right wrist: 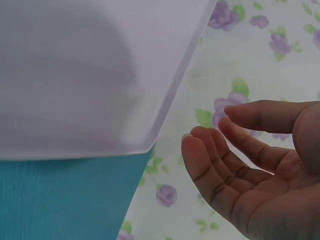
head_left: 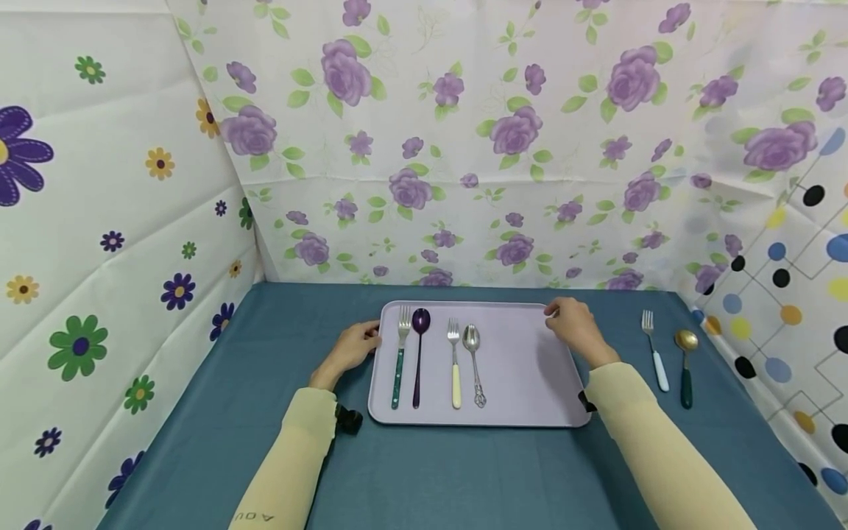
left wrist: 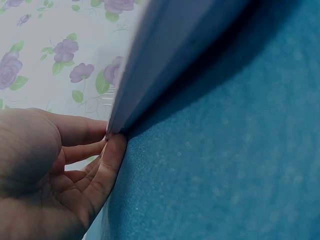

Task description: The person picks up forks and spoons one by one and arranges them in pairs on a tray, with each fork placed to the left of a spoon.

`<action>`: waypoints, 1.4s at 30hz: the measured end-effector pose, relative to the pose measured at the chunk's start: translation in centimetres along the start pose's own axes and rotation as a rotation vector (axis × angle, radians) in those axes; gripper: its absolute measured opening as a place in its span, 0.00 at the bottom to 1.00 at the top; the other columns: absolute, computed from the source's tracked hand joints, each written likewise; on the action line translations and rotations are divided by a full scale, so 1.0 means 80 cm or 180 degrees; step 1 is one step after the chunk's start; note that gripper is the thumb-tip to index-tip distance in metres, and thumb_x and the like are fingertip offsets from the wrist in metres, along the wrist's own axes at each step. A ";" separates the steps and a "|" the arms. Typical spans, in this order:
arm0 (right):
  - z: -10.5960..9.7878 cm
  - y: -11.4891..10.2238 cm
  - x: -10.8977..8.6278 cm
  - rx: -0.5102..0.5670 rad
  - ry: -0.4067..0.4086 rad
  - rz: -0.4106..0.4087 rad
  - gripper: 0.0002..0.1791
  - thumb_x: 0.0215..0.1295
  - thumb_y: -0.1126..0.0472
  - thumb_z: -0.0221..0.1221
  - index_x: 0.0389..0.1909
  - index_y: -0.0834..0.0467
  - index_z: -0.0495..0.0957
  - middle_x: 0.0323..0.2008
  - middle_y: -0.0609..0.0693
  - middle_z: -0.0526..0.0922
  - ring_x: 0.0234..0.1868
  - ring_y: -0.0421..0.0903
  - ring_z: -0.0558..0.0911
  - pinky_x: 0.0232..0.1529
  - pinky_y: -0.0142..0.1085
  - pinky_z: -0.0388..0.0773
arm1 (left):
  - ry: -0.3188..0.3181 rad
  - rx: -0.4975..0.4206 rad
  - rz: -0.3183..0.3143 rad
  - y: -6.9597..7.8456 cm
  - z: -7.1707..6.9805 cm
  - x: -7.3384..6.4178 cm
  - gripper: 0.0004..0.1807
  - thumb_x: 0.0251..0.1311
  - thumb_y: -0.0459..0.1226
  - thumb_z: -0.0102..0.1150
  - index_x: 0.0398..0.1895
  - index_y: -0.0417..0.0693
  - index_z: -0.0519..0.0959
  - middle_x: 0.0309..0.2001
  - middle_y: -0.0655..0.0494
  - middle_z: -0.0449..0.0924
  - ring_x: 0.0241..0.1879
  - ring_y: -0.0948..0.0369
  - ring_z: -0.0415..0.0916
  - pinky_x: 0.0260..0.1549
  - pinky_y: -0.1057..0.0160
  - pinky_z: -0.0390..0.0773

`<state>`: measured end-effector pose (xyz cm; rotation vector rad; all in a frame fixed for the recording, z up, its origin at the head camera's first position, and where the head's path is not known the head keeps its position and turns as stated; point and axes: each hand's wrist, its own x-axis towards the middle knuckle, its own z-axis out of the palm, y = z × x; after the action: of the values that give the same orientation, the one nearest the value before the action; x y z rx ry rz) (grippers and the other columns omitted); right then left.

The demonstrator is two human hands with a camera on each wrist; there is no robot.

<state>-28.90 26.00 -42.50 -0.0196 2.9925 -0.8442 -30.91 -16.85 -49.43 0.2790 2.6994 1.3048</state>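
Lilac, the tray (head_left: 523, 375) is pinched at its left rim (head_left: 375, 377) by the left hand (head_left: 351, 344); the right hand (head_left: 578, 327) gapes just beside the far right corner (right wrist: 146, 146). Resting on blue cloth (head_left: 464, 478), it looks stiff and light, best held level by both short rims.

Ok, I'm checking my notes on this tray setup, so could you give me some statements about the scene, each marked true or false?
1. The left hand holds the tray's edge. True.
2. The right hand touches the tray. False: in its wrist view, the right hand is apart from the tray.
3. The purple spoon lies between the green-handled fork and the yellow-handled fork. True.
4. The gold spoon is on the tray. False: the gold spoon lies on the blue cloth.
5. The pale-handled fork lies right of the tray. True.
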 end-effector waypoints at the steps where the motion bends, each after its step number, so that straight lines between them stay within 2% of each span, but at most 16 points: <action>1: -0.002 0.002 0.000 0.0008 0.0000 0.0008 0.17 0.75 0.66 0.54 0.58 0.72 0.79 0.53 0.71 0.80 0.48 0.65 0.83 0.46 0.55 0.81 | 0.0000 -0.0001 0.0002 0.000 0.000 0.000 0.27 0.76 0.31 0.52 0.74 0.31 0.68 0.45 0.44 0.79 0.42 0.54 0.79 0.46 0.52 0.80; 8: -0.015 0.024 -0.002 0.0014 0.0066 0.0119 0.20 0.73 0.65 0.53 0.60 0.73 0.77 0.53 0.71 0.80 0.50 0.67 0.81 0.50 0.60 0.78 | 0.0019 -0.0001 -0.0009 -0.001 0.002 0.002 0.27 0.76 0.31 0.52 0.75 0.32 0.68 0.46 0.44 0.79 0.44 0.53 0.78 0.47 0.52 0.81; 15: -0.027 0.052 -0.001 0.0003 0.0054 0.0320 0.20 0.74 0.64 0.53 0.61 0.72 0.76 0.56 0.73 0.79 0.51 0.69 0.80 0.48 0.60 0.79 | 0.0020 0.0013 -0.0027 -0.003 0.004 0.003 0.26 0.76 0.31 0.52 0.74 0.32 0.68 0.45 0.45 0.78 0.44 0.54 0.78 0.46 0.53 0.81; 20: -0.032 0.078 -0.003 -0.0034 0.0046 0.0367 0.21 0.73 0.64 0.52 0.61 0.73 0.75 0.55 0.74 0.78 0.52 0.70 0.80 0.47 0.60 0.79 | 0.0011 0.0004 -0.0031 -0.003 0.005 0.002 0.26 0.76 0.31 0.52 0.74 0.32 0.68 0.45 0.45 0.78 0.45 0.53 0.79 0.47 0.53 0.81; 29: -0.041 0.119 -0.011 -0.0111 0.0095 0.0383 0.22 0.71 0.66 0.52 0.59 0.76 0.74 0.49 0.74 0.80 0.46 0.68 0.81 0.42 0.58 0.78 | 0.0039 -0.0001 -0.0075 -0.001 0.003 0.001 0.27 0.76 0.31 0.52 0.75 0.33 0.68 0.45 0.46 0.78 0.45 0.54 0.78 0.47 0.53 0.81; 35: -0.056 0.140 -0.015 -0.0156 0.0148 0.0518 0.24 0.72 0.65 0.50 0.62 0.77 0.72 0.58 0.79 0.73 0.57 0.77 0.73 0.51 0.66 0.71 | 0.0028 -0.0010 -0.0038 -0.001 0.004 0.001 0.26 0.75 0.31 0.52 0.74 0.32 0.68 0.44 0.45 0.79 0.44 0.54 0.78 0.47 0.53 0.81; 38: -0.060 0.153 -0.017 -0.0218 0.0233 0.0556 0.25 0.72 0.66 0.49 0.64 0.78 0.70 0.60 0.81 0.69 0.56 0.78 0.71 0.50 0.65 0.73 | 0.0034 -0.0021 -0.0029 -0.001 0.004 0.001 0.27 0.75 0.31 0.52 0.74 0.32 0.68 0.45 0.45 0.79 0.44 0.54 0.78 0.47 0.53 0.81; 42: -0.059 0.173 -0.019 -0.0396 0.0353 0.0484 0.25 0.67 0.70 0.48 0.61 0.82 0.69 0.57 0.83 0.69 0.53 0.78 0.73 0.49 0.64 0.74 | 0.0055 -0.0023 -0.0031 -0.002 0.005 0.002 0.27 0.76 0.31 0.53 0.75 0.32 0.68 0.46 0.45 0.79 0.46 0.53 0.79 0.48 0.52 0.81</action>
<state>-27.55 40.31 -45.68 0.2562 3.0948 -0.6641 -30.99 -16.62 -49.76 0.2548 2.7064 1.3201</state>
